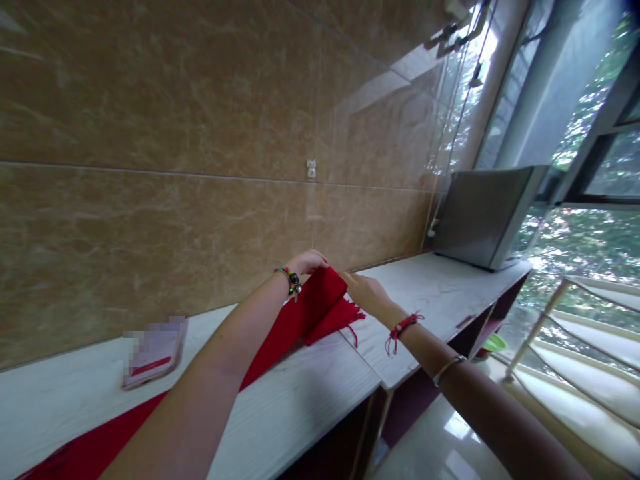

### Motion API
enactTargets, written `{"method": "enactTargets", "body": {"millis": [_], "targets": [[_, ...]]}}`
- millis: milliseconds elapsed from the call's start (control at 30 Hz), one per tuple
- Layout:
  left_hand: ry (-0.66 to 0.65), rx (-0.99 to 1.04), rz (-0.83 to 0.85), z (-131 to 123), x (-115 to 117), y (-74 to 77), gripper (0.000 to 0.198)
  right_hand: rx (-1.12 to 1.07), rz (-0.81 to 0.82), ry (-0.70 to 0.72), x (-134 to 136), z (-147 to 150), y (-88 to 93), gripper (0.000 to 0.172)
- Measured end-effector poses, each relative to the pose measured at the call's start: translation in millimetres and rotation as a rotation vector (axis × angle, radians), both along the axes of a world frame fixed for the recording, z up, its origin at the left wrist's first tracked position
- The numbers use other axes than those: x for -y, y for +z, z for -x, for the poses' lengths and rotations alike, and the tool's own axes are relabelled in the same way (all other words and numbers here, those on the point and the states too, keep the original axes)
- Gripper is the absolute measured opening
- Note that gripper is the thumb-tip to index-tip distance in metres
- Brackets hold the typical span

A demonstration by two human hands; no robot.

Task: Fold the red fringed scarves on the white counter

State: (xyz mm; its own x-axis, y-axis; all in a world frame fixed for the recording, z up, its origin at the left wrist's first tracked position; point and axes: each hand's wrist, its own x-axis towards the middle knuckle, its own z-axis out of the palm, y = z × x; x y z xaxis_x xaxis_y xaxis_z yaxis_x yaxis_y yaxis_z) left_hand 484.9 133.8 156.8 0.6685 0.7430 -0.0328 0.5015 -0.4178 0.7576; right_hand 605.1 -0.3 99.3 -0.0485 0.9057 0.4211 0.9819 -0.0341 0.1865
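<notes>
Folding, apparently, the scarf [315,300] mid-frame: left hand [310,261] pinches its edge, right hand's [369,293] grip can't be told; next calls for aligning layers.

Scarf [323,293] matt cloth; wall [165,100] glossy, smooth.

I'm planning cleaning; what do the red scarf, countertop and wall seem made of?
Red scarf: matte cloth, perhaps wool, by its soft folds and fringe. Countertop: probably smooth laminate, by its grain-like streaks. Wall: glossy stone or lookalike tile; veins, reflections.
</notes>
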Motion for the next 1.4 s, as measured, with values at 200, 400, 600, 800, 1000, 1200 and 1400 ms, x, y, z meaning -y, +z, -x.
{"method": "enactTargets", "body": {"millis": [200,400,600,800,1000,1200,1400], "targets": [[-0.036,-0.170,-0.108,-40,-7,-54.1,0.039,-0.086,0.155,-0.089,-13,-40,-57.6,0.030],[-0.049,-0.271,-0.222,-16,-18,-101.0,0.040,-0.252,0.180,0.135,-30,-52,-83.3,0.057],[-0.196,-0.369,-0.117,31,-20,-109.0,0.051,-0.649,0.265,0.247,-59,-62,-78.9,0.050],[-0.232,-0.489,-0.042,59,-19,-110.7,0.059,-0.597,0.209,0.086,-66,-24,-88.6,0.044],[-0.197,-0.532,-0.029,127,-23,-109.1,0.053,-0.509,0.259,0.095,-47,56,-83.4,0.059],[-0.068,-0.501,-0.111,227,-12,-107.3,0.054,-0.393,0.283,0.206,-46,146,-79.9,0.052],[0.138,-0.322,-0.349,297,43,-121.7,0.062,-0.398,0.246,0.173,-39,187,-79.2,0.049]]}}
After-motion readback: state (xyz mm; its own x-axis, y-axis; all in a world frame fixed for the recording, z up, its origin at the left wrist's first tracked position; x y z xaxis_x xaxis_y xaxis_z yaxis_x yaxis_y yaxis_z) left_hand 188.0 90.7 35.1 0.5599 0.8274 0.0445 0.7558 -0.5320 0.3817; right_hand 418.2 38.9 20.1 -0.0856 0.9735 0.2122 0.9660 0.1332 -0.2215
